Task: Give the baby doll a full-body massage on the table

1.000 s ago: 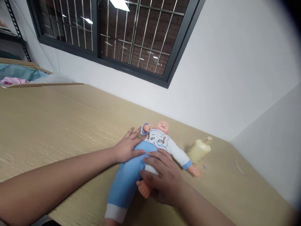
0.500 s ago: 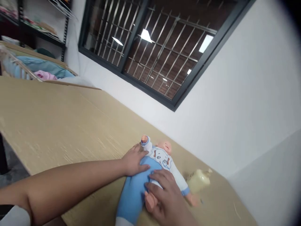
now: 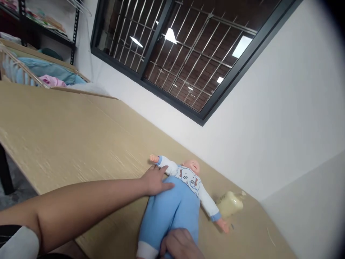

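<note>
Left hand [image 3: 156, 181] flat, fingers loose, on doll [image 3: 175, 201] waist; right hand [image 3: 179, 246] over its legs, grip unclear; looks soft, light; best held at torso.

Bare forearms, a white sleeve [image 3: 20, 244] on the left upper arm

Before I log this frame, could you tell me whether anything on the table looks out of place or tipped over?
The cream pump bottle lies tipped on its side beside the doll, by its outstretched arm. Nothing looks spilled or damaged.
</note>
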Motion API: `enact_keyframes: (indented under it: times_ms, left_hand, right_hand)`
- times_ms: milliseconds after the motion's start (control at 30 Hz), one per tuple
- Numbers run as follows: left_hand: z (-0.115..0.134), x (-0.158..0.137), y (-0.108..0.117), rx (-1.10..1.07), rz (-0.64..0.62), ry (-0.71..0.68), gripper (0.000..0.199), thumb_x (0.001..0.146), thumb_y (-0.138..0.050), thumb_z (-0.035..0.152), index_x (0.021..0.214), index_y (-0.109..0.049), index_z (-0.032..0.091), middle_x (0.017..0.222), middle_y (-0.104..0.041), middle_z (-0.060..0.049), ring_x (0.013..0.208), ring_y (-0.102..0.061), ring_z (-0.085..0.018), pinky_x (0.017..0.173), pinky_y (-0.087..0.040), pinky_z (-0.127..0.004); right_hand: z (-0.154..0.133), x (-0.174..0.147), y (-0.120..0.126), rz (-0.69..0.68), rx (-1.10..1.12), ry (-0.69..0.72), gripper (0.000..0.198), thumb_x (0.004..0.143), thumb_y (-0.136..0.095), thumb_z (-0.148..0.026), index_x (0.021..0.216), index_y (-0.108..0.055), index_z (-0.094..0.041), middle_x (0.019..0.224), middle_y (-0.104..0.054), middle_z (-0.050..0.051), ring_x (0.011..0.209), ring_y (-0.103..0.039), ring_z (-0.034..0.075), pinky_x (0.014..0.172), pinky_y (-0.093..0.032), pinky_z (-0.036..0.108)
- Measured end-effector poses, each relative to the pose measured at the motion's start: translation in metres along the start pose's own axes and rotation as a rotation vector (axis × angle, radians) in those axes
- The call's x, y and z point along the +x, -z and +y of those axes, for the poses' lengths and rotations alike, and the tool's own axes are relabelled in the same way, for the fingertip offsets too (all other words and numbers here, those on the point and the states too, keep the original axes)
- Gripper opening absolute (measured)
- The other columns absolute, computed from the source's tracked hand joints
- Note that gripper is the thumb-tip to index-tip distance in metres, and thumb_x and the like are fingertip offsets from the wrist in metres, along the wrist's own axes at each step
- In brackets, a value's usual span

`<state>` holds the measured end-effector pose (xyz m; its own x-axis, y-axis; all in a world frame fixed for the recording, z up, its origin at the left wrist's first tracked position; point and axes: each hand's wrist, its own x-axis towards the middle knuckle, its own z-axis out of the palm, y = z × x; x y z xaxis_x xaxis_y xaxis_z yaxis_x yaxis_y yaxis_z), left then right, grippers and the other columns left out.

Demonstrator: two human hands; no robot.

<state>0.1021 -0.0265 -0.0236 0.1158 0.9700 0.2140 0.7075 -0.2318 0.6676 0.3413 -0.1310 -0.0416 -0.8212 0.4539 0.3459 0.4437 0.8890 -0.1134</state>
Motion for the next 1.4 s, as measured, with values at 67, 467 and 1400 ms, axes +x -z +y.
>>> enact_keyframes:
  times_ms: [67,467,1400]
  left_hand:
    - [0.001,-0.001,0.002,-0.008,0.022,-0.036,0.099,0.077,-0.052,0.082,0.150,-0.045,0.015,0.146,-0.052,-0.023,0.137,-0.043,-0.046,0.108,-0.035,-0.054]
    - [0.007,-0.003,0.007,0.043,-0.096,-0.069,0.083,0.092,-0.044,0.066,0.152,-0.040,0.009,0.141,-0.058,-0.022,0.128,-0.055,-0.039,0.104,-0.042,-0.049]
    - [0.017,-0.011,0.006,-0.351,-0.208,-0.073,0.070,0.087,-0.064,0.045,0.149,-0.041,0.021,0.133,-0.062,-0.011,0.125,-0.056,-0.030,0.107,-0.042,-0.045]
  right_hand:
    - [-0.004,0.004,-0.007,0.079,0.001,0.002,0.022,0.080,-0.077,-0.038,0.076,-0.060,-0.025,0.072,-0.063,-0.001,0.071,-0.060,0.017,0.061,-0.049,0.025]
    - [-0.006,0.020,-0.022,0.175,-0.104,0.156,0.040,0.085,-0.067,-0.056,0.065,-0.057,-0.023,0.061,-0.056,-0.004,0.064,-0.053,0.013,0.061,-0.043,0.027]
    - [0.080,0.014,0.045,0.376,0.431,-1.063,0.053,0.093,-0.041,-0.066,0.087,-0.064,-0.019,0.092,-0.074,0.012,0.092,-0.069,0.030,0.083,-0.050,0.044]
